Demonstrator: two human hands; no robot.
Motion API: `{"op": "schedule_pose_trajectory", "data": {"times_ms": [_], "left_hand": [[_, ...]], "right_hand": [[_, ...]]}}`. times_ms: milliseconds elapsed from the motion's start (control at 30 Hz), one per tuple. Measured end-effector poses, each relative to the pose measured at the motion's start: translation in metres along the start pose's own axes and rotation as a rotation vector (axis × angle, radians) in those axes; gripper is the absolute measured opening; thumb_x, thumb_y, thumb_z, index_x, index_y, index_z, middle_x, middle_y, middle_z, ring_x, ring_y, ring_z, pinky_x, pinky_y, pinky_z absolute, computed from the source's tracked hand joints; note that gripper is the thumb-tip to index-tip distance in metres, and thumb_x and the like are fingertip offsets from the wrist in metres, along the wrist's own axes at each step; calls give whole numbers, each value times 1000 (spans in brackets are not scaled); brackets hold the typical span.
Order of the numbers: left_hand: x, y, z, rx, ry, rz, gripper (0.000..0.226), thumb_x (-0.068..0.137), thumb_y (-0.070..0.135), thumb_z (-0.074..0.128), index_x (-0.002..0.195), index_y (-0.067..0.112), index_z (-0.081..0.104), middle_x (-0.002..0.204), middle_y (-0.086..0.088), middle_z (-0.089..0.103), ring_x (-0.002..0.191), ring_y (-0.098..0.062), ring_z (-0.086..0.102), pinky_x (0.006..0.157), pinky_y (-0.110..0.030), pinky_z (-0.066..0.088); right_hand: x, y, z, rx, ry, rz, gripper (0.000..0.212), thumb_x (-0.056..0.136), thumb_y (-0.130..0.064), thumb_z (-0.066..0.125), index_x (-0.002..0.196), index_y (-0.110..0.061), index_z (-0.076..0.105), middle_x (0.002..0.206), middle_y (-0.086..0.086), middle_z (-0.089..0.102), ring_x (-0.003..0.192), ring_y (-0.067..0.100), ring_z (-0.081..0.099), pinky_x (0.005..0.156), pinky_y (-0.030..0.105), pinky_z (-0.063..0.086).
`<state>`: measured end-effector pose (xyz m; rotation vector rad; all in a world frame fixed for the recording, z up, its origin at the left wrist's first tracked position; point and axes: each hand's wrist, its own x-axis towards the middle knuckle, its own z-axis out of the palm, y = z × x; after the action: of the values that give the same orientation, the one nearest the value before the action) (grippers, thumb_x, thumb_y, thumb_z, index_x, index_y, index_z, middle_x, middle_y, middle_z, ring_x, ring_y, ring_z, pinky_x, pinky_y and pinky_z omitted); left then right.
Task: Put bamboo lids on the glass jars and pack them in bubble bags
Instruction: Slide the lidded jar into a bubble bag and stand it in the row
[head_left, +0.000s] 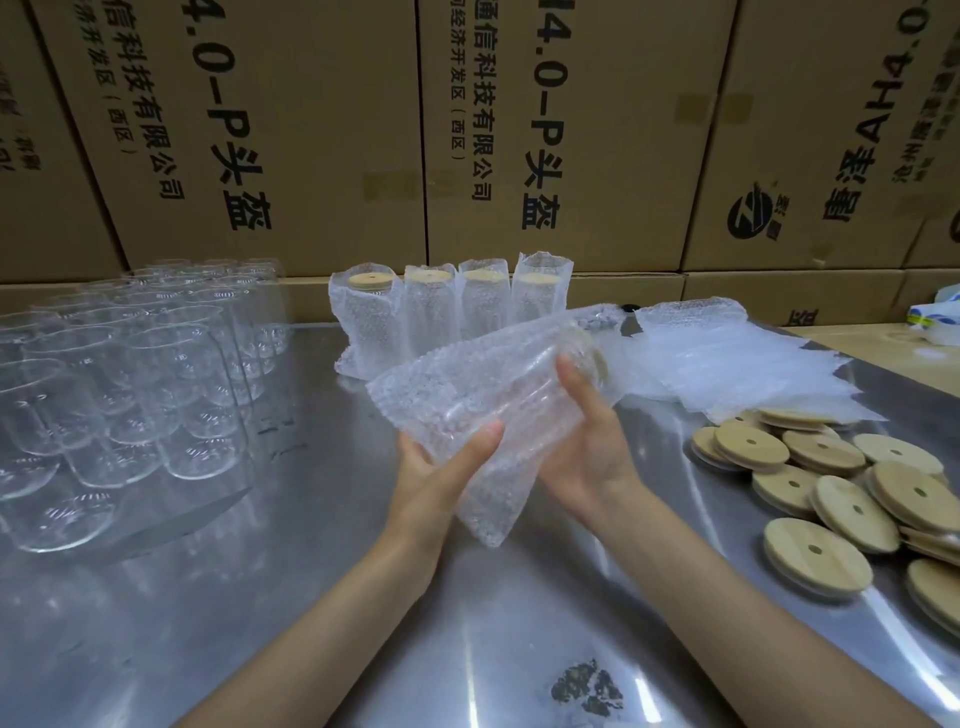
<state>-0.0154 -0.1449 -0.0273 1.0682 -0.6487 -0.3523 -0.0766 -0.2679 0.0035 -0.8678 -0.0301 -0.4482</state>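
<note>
I hold a clear glass jar with a round bamboo lid (566, 364) lying tilted inside a translucent bubble bag (467, 405), raised above the shiny steel table (311, 597) between my two hands. My left hand (441, 467) cups the near, lower end of the bag from below, thumb curled over its side. My right hand (587, 441) grips the jar's middle through the plastic from the right, fingers wrapped behind it and thumb pointing toward the lidded end, which faces far and right. Beyond the bag, four packed jars in bubble bags (452, 306) stand in a row against the printed brown cardboard boxes (322, 130). A cluster of empty clear glass jars (119, 374) stands at the left. At the right lie a flat stack of bubble bags (727, 364) and, nearer, a loose heap of round bamboo lids with centre holes (831, 493).
</note>
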Motion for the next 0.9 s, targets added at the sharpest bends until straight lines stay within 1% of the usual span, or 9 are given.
{"op": "schedule_pose_trajectory", "data": {"times_ms": [133,233,300,367,400,533,633,767,900], "left_hand": [[4,2,-6,40,-211,-132,82,67,27,79,140,14,43,131,-8,62,122,-26,58,109,-52,38],[8,7,-12,38,-190,-168,91,61,24,82,140,13,38,133,-13,59,121,-29,58,107,-53,39],[10,12,-15,91,-137,-148,92,55,22,84,135,14,41,130,-13,61,114,-25,63,97,-43,50],[10,19,-18,174,-163,-101,84,57,20,85,132,16,47,124,-5,66,107,-15,66,81,-25,55],[10,23,-19,217,-196,-73,80,61,18,83,132,16,49,121,-1,68,107,-12,66,79,-20,54],[8,38,-15,430,-311,47,72,67,13,79,132,17,48,122,9,66,115,-6,61,90,-18,49],[7,39,-10,440,-325,55,81,63,8,80,135,11,43,123,1,64,116,-13,61,88,-25,52],[6,43,-9,435,-319,68,87,60,11,82,137,8,41,126,-8,62,115,-15,62,87,-29,54],[5,46,-7,383,-264,105,89,60,9,79,138,15,38,126,-2,60,113,-7,61,84,-19,51]], "right_hand": [[0,-5,-5,-91,33,-57,55,87,-40,59,130,-6,56,125,19,63,116,32,61,94,41,52],[0,-10,-3,-220,33,-138,57,82,-30,63,131,-4,54,124,18,64,113,32,63,86,38,55],[0,-12,-2,-351,13,-232,54,79,-21,65,128,0,55,118,17,65,110,33,64,87,38,54],[-2,-13,-1,-520,-37,-308,53,76,-15,69,126,0,55,114,16,66,108,30,65,88,36,54],[-4,-12,1,-590,-72,-313,58,73,-16,73,126,-1,54,114,16,67,108,29,65,89,35,53],[-9,-6,6,-776,-170,-257,78,63,-25,79,130,1,48,120,17,64,113,26,62,101,42,48],[-9,-4,9,-837,-202,-224,84,59,-26,79,130,3,46,122,20,62,114,26,61,101,42,47],[-11,-5,10,-837,-262,-177,76,64,-33,74,130,-4,49,121,14,64,113,22,62,100,35,48],[-10,-2,10,-852,-281,-176,80,71,-55,70,135,-11,48,127,5,63,120,15,58,98,22,45]]}}
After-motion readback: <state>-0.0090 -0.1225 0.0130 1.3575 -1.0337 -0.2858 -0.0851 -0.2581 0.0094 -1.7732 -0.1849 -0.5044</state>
